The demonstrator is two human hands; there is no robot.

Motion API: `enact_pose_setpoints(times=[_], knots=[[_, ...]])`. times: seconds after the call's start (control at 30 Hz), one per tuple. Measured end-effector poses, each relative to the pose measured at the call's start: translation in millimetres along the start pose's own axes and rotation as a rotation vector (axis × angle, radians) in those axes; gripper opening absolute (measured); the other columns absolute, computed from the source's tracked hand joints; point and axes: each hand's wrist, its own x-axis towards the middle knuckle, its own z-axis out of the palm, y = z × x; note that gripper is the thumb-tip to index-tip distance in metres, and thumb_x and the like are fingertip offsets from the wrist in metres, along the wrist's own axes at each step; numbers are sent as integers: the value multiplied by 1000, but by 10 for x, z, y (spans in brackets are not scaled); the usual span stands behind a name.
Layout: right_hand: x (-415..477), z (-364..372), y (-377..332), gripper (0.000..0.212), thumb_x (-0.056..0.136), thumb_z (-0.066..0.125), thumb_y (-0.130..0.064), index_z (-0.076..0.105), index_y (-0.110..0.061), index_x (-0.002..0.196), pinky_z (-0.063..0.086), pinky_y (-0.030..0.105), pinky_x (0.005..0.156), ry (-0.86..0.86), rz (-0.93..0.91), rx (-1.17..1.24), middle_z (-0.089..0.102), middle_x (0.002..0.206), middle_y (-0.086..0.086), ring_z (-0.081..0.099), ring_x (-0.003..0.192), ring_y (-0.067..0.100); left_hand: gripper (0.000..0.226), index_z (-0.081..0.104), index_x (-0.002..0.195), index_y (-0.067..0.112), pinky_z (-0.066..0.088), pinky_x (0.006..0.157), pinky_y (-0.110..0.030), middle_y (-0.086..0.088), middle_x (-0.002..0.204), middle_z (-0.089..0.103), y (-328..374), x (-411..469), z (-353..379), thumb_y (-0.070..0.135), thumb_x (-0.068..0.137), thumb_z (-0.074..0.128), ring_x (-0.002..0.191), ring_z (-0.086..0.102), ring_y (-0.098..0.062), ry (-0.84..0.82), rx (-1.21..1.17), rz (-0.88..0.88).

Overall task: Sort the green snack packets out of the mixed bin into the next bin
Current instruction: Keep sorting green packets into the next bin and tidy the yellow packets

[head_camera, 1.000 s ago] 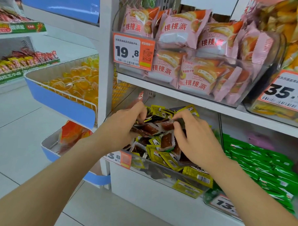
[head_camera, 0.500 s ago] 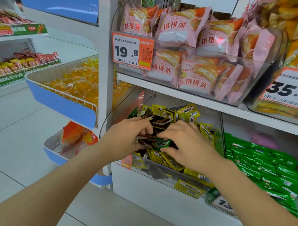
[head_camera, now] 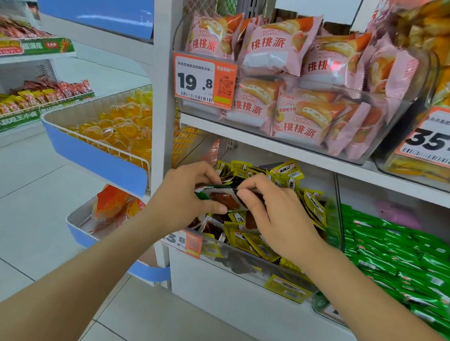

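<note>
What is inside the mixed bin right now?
Mostly yellow packets and clear brown snack packets. The left hand and right hand pinch a green-edged packet over them. Whatever lies beneath the hands is covered.

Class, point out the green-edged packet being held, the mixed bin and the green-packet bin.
held green packet (head_camera: 221,200): head view, on its clear window.
mixed bin (head_camera: 243,267): head view, clear front wall.
green bin (head_camera: 319,304): head view, front left corner.

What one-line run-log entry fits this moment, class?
sorting; left hand grips green packet; right hand pinches it; both over mixed bin; next bin holds green packets
</note>
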Motion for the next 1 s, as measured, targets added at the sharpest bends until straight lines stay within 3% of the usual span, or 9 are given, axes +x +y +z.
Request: enact_pose_setpoints(times=[0.1,0.2,0.3,0.37,0.43,0.53,0.67,0.83,1.0], knots=[[-4,-42,-62,40,99,58,-55,51,-39,135,45,19,67,-132,-7,45,67,104,-18,59,80,-3,48,69,97,27,53,78,-12,15,94,76,48,-15,-35,31,61,100,90,71,3,27,-35,-14],[16,-60,-35,36,94,73,-44,60,-40,127,51,23,78,-44,5,23,70,100,-19,63,86,2,45,71,104,24,62,78,-28,8,96,78,89,-46,-79,25,67,97,90,75,-8,-53,-118,-67],[-1,-114,-23,32,91,78,-33,65,-36,120,41,2,79,65,38,-11,70,98,-21,61,82,-3,30,69,117,15,65,76,-33,-4,102,79,131,-87,-119,4,90,77,93,78,-18,-167,-334,-198],[-43,-177,-27,33,89,80,-29,66,-34,119,46,6,78,163,19,-55,70,98,-20,61,80,-2,27,66,120,9,64,83,-36,-13,111,76,145,-85,-120,-4,97,64,100,77,-22,-161,-522,-381],[-80,-234,-51,33,88,80,-26,67,-32,118,53,20,77,241,-23,-83,71,98,-19,62,85,2,28,60,125,5,64,87,-45,-22,118,72,154,-62,-103,-6,99,60,100,77,-31,-101,-749,-560],[-120,-201,-111,30,89,80,-21,69,-27,116,49,24,79,304,-157,-128,71,100,-15,60,92,4,29,52,133,2,63,84,-53,-28,116,72,209,-38,-80,-1,105,50,99,76,-41,-122,-964,-670],[-113,-130,-219,30,88,81,-26,67,-30,114,51,14,75,325,19,155,73,97,-22,68,87,4,35,59,134,7,59,97,-52,-23,119,73,315,-75,-71,4,104,42,110,73,-37,-293,-958,-554],[-78,-169,-113,23,90,80,-18,70,-28,108,48,7,79,292,240,401,75,97,-19,67,95,-4,36,63,135,22,58,97,-51,-10,123,74,260,-104,-87,8,101,63,109,74,-30,-207,-756,-376],[-77,-231,-75,21,91,78,-10,74,-27,101,57,19,75,245,345,617,78,97,-17,73,91,2,40,64,133,19,60,95,-50,-11,124,72,232,-91,-46,-5,103,53,111,73,-30,-226,-781,-365]])
